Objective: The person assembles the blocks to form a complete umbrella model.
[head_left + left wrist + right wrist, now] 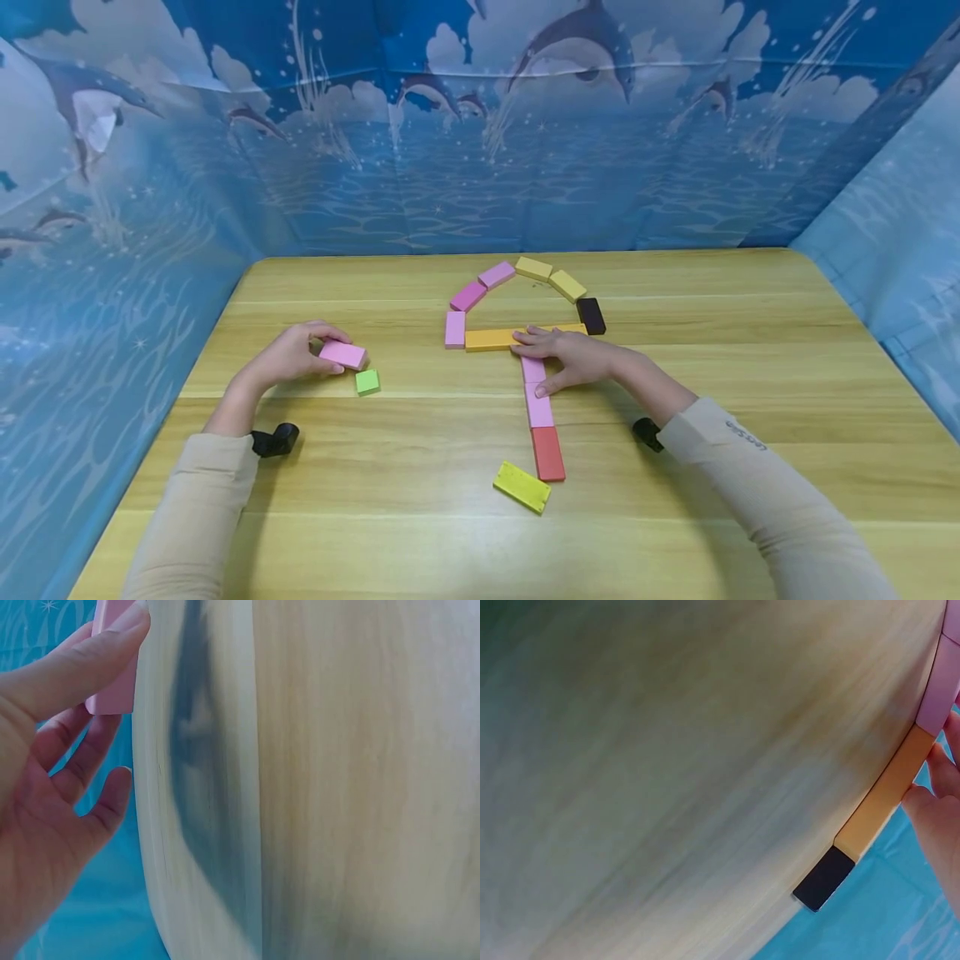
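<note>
My left hand (pixel 303 354) pinches a pink block (pixel 343 355) between thumb and fingers at the left of the table; in the left wrist view the pink block (pixel 114 690) shows past the thumb. Beside it lies a small green block (pixel 367 382). My right hand (pixel 573 358) spreads over the junction of an orange bar (pixel 491 340) and a column of pink blocks (pixel 538 406), fingers at the orange pieces and thumb at the column. A red block (pixel 548 454) ends the column. The right wrist view shows fingers beside an orange block (pixel 885 791).
An arch of pink (pixel 455 330), magenta (pixel 468 296) and yellow blocks (pixel 534 268) curves over the orange bar, with a black block (pixel 591 317) at its right end. A loose bright yellow block (pixel 522 487) lies near the red one. Blue curtains (pixel 480 183) surround the wooden table (pixel 750 375).
</note>
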Motion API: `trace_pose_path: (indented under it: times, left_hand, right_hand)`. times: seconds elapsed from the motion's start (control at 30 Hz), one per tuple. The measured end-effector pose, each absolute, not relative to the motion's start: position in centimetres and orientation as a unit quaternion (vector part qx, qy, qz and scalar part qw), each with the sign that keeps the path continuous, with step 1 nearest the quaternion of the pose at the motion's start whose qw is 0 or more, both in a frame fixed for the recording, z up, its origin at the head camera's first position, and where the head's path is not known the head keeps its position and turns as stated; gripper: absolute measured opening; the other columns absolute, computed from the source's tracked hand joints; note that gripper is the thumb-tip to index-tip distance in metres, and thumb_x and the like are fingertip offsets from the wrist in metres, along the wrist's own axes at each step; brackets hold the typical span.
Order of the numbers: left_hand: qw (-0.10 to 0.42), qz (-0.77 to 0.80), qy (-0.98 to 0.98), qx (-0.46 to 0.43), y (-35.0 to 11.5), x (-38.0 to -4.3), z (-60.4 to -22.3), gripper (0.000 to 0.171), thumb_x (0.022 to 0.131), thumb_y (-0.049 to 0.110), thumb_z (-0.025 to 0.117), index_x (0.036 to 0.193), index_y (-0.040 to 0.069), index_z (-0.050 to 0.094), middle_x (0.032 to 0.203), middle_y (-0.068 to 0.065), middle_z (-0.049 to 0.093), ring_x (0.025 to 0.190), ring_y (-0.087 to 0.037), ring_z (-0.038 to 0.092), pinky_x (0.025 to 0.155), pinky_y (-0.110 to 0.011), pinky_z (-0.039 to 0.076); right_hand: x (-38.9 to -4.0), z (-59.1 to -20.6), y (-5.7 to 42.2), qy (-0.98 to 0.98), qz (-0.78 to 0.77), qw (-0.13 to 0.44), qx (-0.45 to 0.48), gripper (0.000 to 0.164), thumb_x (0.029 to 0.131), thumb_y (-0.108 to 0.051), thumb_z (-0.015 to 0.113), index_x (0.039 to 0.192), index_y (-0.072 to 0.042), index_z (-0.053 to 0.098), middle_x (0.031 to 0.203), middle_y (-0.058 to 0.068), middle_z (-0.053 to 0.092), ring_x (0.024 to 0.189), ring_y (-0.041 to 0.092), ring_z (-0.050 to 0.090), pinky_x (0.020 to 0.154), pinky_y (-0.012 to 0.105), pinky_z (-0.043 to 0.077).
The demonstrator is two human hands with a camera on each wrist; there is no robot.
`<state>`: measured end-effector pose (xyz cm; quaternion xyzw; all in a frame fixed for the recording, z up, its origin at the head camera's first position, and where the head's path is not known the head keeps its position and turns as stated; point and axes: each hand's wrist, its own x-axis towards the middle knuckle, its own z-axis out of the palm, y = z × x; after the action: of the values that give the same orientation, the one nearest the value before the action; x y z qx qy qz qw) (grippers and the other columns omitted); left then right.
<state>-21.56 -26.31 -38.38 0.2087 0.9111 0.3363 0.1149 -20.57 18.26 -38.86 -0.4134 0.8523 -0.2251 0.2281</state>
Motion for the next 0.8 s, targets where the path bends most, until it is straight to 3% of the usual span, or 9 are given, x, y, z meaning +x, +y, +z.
trace_pose_path:
  times: [0.8]
  left_hand:
    - [0.134, 0.374, 0.894, 0.207, -24.7, -21.4, -38.3, 0.041, 0.072, 0.015, 0.081, 0.108, 0.003, 0.067, 0.105, -0.011, 0.063, 0.091, -0.023, 0.054, 0.080, -0.039, 0.047]
  right_hand:
    - [-20.5, -38.9, 18.3, 0.855, -0.225, 0.227, -0.409, 0.073, 0.084, -0.033, 0.068, 0.143, -0.004, 0.035, 0.151, 0.015, 0.022, 0.139, 0.035, 0.012, 0.109, 0.054, 0.013]
